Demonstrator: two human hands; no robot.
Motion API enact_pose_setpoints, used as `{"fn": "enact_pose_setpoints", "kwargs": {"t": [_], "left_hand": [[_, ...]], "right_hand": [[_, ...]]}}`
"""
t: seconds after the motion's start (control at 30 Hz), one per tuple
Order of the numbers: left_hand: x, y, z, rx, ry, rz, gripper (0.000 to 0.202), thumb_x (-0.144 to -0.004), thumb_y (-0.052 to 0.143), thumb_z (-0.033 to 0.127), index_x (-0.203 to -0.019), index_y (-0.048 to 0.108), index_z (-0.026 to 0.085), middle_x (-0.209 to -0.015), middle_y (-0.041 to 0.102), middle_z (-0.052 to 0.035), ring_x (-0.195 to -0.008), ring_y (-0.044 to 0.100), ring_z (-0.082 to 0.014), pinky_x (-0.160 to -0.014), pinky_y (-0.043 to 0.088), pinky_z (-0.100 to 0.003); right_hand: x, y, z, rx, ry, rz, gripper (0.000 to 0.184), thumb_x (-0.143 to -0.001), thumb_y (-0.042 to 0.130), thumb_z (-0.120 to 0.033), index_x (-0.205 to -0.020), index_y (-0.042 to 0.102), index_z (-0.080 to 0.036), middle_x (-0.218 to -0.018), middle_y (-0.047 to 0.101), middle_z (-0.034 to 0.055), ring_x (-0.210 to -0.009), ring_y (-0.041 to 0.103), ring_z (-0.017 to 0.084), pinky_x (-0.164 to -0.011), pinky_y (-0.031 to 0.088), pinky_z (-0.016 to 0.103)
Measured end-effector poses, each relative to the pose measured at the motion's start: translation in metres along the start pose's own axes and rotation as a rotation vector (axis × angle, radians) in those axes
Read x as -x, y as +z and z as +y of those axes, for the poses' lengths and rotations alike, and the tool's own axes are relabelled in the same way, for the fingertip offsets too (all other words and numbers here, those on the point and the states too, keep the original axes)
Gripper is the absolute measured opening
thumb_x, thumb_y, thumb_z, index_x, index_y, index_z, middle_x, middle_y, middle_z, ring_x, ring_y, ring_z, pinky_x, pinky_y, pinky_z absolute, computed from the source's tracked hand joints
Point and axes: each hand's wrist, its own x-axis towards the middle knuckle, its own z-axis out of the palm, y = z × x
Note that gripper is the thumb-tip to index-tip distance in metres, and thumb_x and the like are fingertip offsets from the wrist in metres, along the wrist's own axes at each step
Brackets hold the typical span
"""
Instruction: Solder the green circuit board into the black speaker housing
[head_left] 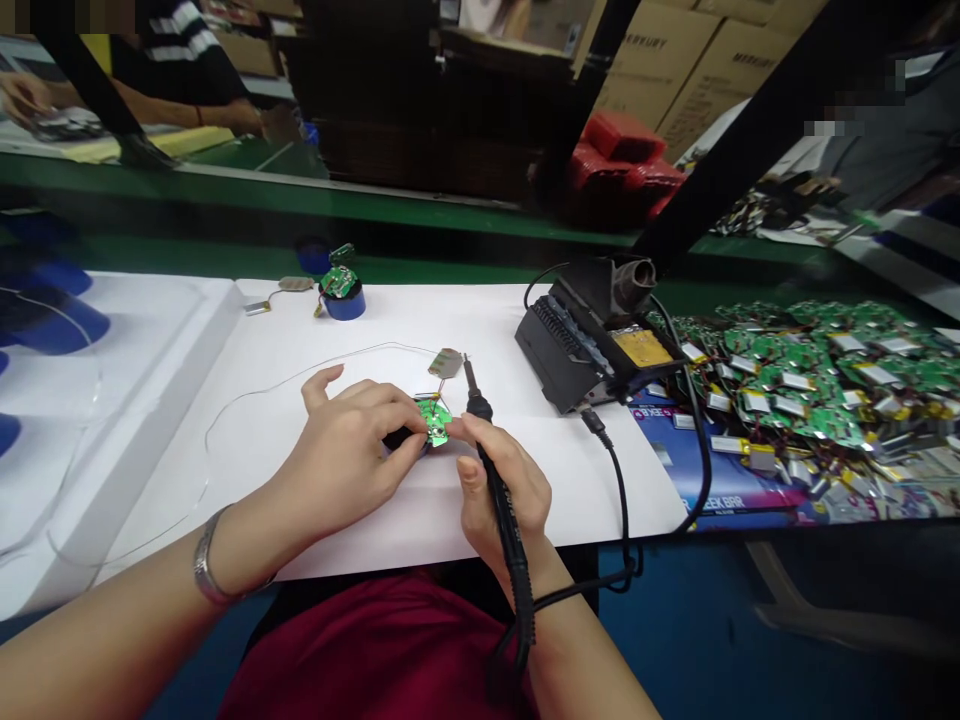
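Observation:
My left hand (pixel 352 450) pinches a small round green circuit board (pixel 433 420) that rests on a dark holder on the white sheet (pixel 300 360). A flat silver battery (pixel 445 362) is wired to the board and lies just behind it. My right hand (pixel 499 490) grips a black soldering iron (pixel 491 460) like a pen. Its tip points up and away, close to the battery. The iron's black cable (pixel 621 500) loops back to the soldering station (pixel 592 340).
A second green board sits on a blue roll (pixel 342 294) at the back with a battery (pixel 295 285) beside it. A heap of boards with batteries (pixel 810 380) fills the right. Thin solder wire (pixel 225 410) curves at left. Another person (pixel 172 80) works across the bench.

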Motion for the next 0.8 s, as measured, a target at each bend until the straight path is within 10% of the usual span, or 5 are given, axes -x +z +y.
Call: {"fn": "enact_pose_setpoints", "kwargs": {"t": [0.4, 0.8], "left_hand": [[0.012, 0.012, 0.006, -0.132, 0.189, 0.233, 0.016, -0.093, 0.059, 0.021, -0.087, 0.072, 0.027, -0.086, 0.071, 0.0053, -0.083, 0.067, -0.0157, -0.106, 0.017, -0.049], [0.015, 0.014, 0.002, -0.097, -0.002, 0.199, 0.016, -0.091, 0.056, 0.023, -0.078, 0.067, 0.024, -0.07, 0.068, 0.0064, -0.074, 0.066, -0.0152, -0.105, 0.019, -0.048]], "right_hand": [[0.009, 0.002, -0.005, 0.116, -0.022, 0.056, 0.034, -0.099, 0.05, -0.022, -0.132, 0.054, -0.011, -0.11, 0.071, 0.0123, -0.098, 0.07, 0.019, -0.085, 0.061, 0.032], [0.012, 0.001, -0.005, 0.032, -0.07, 0.011, 0.042, -0.099, 0.049, -0.021, -0.14, 0.047, -0.011, -0.114, 0.069, 0.0143, -0.107, 0.067, 0.022, -0.088, 0.061, 0.039]]}}
